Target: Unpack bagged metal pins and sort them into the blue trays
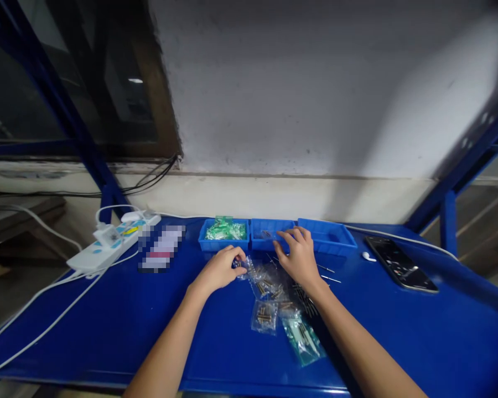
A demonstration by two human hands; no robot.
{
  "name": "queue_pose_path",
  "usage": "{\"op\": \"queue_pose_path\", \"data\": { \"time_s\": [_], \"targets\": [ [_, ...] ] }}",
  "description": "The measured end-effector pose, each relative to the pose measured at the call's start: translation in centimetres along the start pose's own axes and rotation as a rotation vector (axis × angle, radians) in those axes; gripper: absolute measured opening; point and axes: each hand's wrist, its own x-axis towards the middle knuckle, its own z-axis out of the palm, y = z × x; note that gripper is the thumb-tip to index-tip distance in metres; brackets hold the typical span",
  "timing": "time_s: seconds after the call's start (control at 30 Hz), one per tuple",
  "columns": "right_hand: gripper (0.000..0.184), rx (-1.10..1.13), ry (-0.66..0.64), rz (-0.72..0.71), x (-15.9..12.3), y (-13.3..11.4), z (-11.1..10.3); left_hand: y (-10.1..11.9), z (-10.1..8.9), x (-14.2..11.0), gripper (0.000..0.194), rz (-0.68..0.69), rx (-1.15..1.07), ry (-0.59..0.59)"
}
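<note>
My left hand [223,268] is closed in a pinch on a small clear plastic bag [244,267] of metal parts on the blue table [108,320]. My right hand [299,253] reaches forward with fingers spread, its fingertips at the front rim of the middle blue tray [271,234]. Several small clear bags of brass-coloured pins [268,287] lie between and below my hands. Another bag [264,316] and a greenish bag [304,339] lie nearer to me. Thin metal pins [327,270] lie loose right of my right hand.
Three blue trays stand in a row at the back: the left one [224,233] holds green packets, the right one [327,236] looks bare. A white power strip [113,242] with cables sits at the left. A phone [400,263] and an earbud [368,256] lie at the right.
</note>
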Motion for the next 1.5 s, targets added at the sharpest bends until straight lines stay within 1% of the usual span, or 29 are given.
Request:
{"op": "queue_pose_path", "data": {
  "time_s": [0.07,0.1,0.17,0.27,0.3,0.37,0.47,0.53,0.63,0.73,0.8,0.83,0.87,0.93,1.0,1.03,1.1,1.17,1.23,1.3,1.4,1.47,1.5],
  "targets": [
    [0.023,0.100,-0.031,0.033,-0.3,-1.0,-0.3,0.5,-0.1,0.3,0.009,0.050,-0.064,0.061],
    [0.023,0.162,-0.065,0.050,-0.4,-1.4,-0.5,0.9,-0.2,0.4,0.009,0.078,-0.092,0.093],
    [0.029,0.290,-0.169,0.100,-0.6,-2.2,-0.9,1.6,-0.3,0.4,0.011,0.136,-0.141,0.167],
    [0.041,0.492,-0.340,0.218,-0.8,-2.9,-1.1,2.6,-0.2,0.2,0.016,0.209,-0.203,0.258],
    [0.041,0.574,-0.387,0.259,-0.9,-3.0,-1.1,2.9,-0.1,0.1,0.019,0.229,-0.220,0.272],
    [0.035,0.770,-0.455,0.324,-1.0,-3.1,-1.2,3.3,0.1,0.0,0.025,0.264,-0.244,0.280],
    [0.027,1.022,-0.466,0.390,-1.2,-3.2,-1.2,3.4,0.5,0.0,0.034,0.302,-0.249,0.254],
    [0.023,1.076,-0.419,0.408,-1.4,-3.3,-1.3,3.3,0.8,0.1,0.036,0.326,-0.220,0.232],
    [0.019,0.991,-0.309,0.396,-1.5,-3.3,-1.4,3.0,1.2,0.1,0.039,0.342,-0.137,0.232],
    [0.017,0.830,-0.204,0.334,-1.7,-3.1,-1.8,3.1,1.3,0.2,0.037,0.288,-0.115,0.277],
    [0.016,0.707,-0.140,0.241,-1.8,-2.9,-2.2,3.3,1.4,0.2,0.027,0.230,-0.192,0.284],
    [0.015,0.645,-0.115,0.179,-1.8,-2.8,-2.4,3.5,1.5,0.2,0.022,0.201,-0.263,0.266],
    [0.014,0.588,-0.097,0.110,-1.9,-2.7,-2.5,3.7,1.6,0.3,0.022,0.169,-0.350,0.237],
    [0.012,0.507,-0.093,-0.031,-1.9,-2.6,-2.6,3.9,1.8,0.4,0.035,0.098,-0.528,0.193],
    [0.013,0.468,-0.102,-0.136,-1.9,-2.5,-2.6,4.0,2.1,0.5,0.044,0.037,-0.644,0.195],
    [0.015,0.460,-0.102,-0.166,-1.9,-2.5,-2.5,4.0,2.3,0.5,0.043,0.022,-0.662,0.204],
    [0.017,0.465,-0.093,-0.177,-1.9,-2.6,-2.4,3.9,2.4,0.6,0.033,0.021,-0.641,0.228],
    [0.017,0.491,-0.088,-0.135,-1.8,-2.7,-2.4,3.8,2.4,0.5,0.023,0.037,-0.575,0.260],
    [0.017,0.537,-0.097,-0.041,-1.7,-2.9,-2.4,3.8,2.2,0.4,0.018,0.075,-0.459,0.323],
    [0.020,0.615,-0.153,0.089,-1.7,-3.1,-2.4,3.9,2.0,0.2,0.020,0.140,-0.307,0.377],
    [0.035,0.777,-0.277,0.319,-1.7,-3.3,-2.3,4.0,2.1,-0.1,0.026,0.226,-0.091,0.396],
    [0.041,0.865,-0.306,0.422,-1.7,-3.4,-2.2,4.1,2.3,-0.2,0.028,0.266,0.012,0.406],
    [0.041,0.894,-0.304,0.445,-1.6,-3.5,-2.2,4.1,2.4,-0.2,0.028,0.288,0.047,0.421]
  ]
}}
